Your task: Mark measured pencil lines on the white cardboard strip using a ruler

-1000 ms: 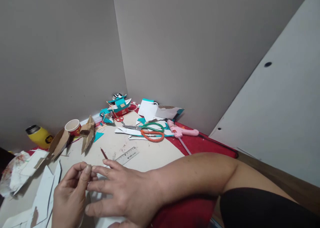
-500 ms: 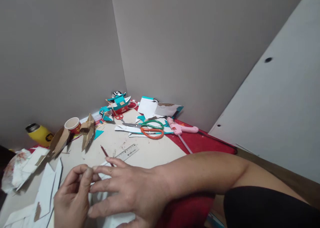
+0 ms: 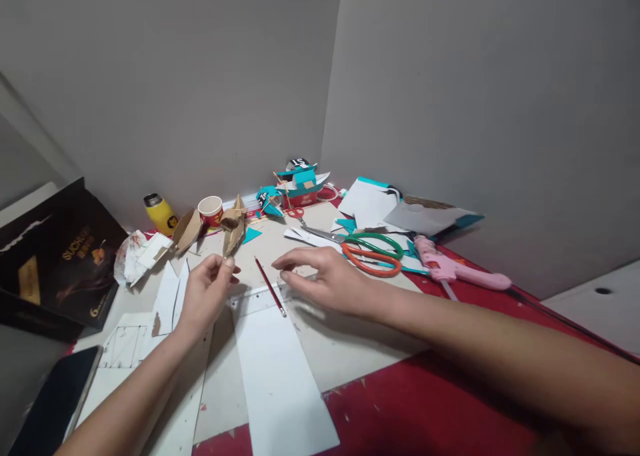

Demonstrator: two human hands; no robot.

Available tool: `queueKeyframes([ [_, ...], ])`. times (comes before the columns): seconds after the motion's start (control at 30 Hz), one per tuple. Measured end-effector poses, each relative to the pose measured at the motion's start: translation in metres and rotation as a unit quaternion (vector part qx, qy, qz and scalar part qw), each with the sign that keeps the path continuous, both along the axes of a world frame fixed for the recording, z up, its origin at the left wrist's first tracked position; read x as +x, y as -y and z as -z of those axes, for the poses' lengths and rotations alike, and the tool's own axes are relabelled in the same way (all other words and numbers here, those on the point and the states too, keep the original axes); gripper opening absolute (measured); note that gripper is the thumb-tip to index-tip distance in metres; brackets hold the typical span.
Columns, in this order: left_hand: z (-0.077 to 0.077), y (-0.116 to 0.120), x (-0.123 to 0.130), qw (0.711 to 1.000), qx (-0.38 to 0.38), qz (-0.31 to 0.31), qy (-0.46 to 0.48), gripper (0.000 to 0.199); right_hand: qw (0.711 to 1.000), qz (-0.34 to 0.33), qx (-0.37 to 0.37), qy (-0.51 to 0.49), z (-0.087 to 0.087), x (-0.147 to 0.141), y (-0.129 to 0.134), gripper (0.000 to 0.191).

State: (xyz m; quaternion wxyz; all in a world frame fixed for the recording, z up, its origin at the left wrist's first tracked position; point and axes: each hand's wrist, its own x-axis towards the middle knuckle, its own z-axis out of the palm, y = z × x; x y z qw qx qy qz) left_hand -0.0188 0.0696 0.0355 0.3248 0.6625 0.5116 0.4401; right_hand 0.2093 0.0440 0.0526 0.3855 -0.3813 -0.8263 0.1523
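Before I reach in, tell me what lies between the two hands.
In the head view, a red pencil and clear ruler lie between left hand and right hand.

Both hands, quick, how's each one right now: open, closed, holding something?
Left hand: closed; whether it holds anything small cannot be told.
Right hand: open, nothing visible in it.

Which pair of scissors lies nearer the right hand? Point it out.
The large scissors with one green and one orange handle, just beyond the right hand; the small red-handled scissors lie farther back.
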Motion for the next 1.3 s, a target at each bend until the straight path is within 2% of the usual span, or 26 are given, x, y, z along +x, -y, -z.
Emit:
queueKeyframes([
  [0.1, 0.011, -0.011, -0.008, 0.993, -0.029, 0.026, -0.111, 0.023, 0.987, 0.033, -0.097, 0.128, 0.013, -0.006, -0.017, 0.021],
  [0.2, 0.017, -0.011, -0.01, 0.976, -0.057, 0.062, -0.199, 0.019, 0.976, 0.039, -0.101, 0.189, 0.022, -0.013, -0.027, 0.028],
  [0.33, 0.018, -0.008, -0.008, 0.952, -0.063, 0.1, -0.282, 0.022, 0.96, -0.005, -0.053, 0.274, 0.026, -0.019, -0.041, 0.034],
  [0.43, 0.016, -0.008, -0.007, 0.939, -0.057, 0.117, -0.317, 0.024, 0.939, -0.056, 0.0, 0.339, 0.028, -0.02, -0.056, 0.026],
  [0.6, 0.016, -0.009, -0.007, 0.928, -0.053, 0.139, -0.342, 0.023, 0.896, -0.137, 0.073, 0.417, 0.033, -0.018, -0.073, 0.019],
  [0.73, 0.018, -0.01, -0.007, 0.924, -0.054, 0.15, -0.349, 0.022, 0.878, -0.161, 0.107, 0.439, 0.032, -0.009, -0.081, 0.018],
  [0.87, 0.021, -0.01, -0.008, 0.923, -0.053, 0.154, -0.349, 0.021, 0.891, -0.115, 0.132, 0.419, 0.021, 0.011, -0.086, 0.019],
  [0.93, 0.022, -0.01, -0.009, 0.924, -0.05, 0.152, -0.348, 0.022, 0.92, -0.065, 0.139, 0.361, 0.015, 0.021, -0.085, 0.02],
  [1.03, 0.023, -0.008, -0.008, 0.925, -0.043, 0.148, -0.346, 0.021, 0.978, 0.013, 0.112, 0.175, 0.012, 0.024, -0.079, 0.02],
  [1.1, 0.023, -0.006, -0.007, 0.927, -0.04, 0.145, -0.345, 0.02, 0.991, 0.032, 0.084, 0.095, 0.017, 0.017, -0.074, 0.019],
  [1.3, 0.025, -0.002, -0.006, 0.926, -0.044, 0.137, -0.349, 0.023, 0.99, -0.005, 0.05, 0.128, 0.048, -0.028, -0.069, 0.017],
])
